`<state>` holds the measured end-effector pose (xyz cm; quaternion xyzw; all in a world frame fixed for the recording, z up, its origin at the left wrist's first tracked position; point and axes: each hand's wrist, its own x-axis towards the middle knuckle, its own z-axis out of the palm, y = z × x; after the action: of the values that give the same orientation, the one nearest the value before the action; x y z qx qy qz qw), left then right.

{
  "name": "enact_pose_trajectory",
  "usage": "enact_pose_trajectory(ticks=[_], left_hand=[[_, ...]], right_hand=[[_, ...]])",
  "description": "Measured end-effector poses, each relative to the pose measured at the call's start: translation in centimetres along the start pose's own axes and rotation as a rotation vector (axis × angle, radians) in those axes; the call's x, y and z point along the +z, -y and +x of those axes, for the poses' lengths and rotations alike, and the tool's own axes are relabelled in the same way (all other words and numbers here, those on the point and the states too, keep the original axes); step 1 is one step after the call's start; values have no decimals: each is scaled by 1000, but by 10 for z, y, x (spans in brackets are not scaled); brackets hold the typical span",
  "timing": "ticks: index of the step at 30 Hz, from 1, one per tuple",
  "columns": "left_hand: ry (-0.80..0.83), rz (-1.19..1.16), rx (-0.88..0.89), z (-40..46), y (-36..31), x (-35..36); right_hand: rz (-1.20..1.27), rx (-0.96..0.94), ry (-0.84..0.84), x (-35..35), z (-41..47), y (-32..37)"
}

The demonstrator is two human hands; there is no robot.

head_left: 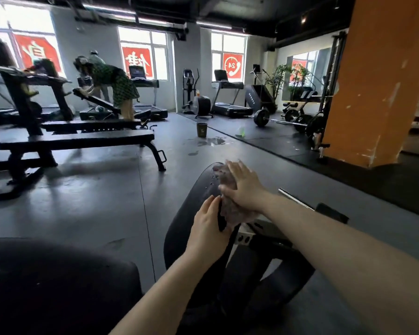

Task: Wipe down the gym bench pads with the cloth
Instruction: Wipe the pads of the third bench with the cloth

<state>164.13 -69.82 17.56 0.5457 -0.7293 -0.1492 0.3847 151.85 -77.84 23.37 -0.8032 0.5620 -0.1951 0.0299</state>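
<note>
In the head view, a red window sign (232, 66) in the upper middle reads "24", mirrored. At lower centre, the right hand (243, 189) presses the cloth (230, 201) with straight fingers on the edge of the raised bench pad (191, 206). The left hand (209, 229) grips the same edge just below the cloth.

Open floor (102, 189) left; steel bar (295, 198) right.
</note>
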Motion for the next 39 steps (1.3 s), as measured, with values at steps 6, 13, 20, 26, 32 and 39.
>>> enact_pose_trajectory(ticks=[6, 13, 20, 26, 32, 39], left_hand=[[-255, 50, -24, 30, -16, 11], [-464, 225, -180, 43, -42, 29], [-679, 330, -371, 51, -65, 61], [-707, 358, -419, 51, -75, 73], [-717, 397, -395, 52, -81, 74], [-613, 373, -497, 51, -83, 69]], right_hand=[[278, -15, 221, -31, 45, -6], [445, -104, 337, -33, 65, -12], [246, -330, 275, -22, 50, -29], [209, -492, 317, -25, 17, -44], [177, -607, 269, -17, 17, -57], [136, -702, 313, -24, 41, -63]])
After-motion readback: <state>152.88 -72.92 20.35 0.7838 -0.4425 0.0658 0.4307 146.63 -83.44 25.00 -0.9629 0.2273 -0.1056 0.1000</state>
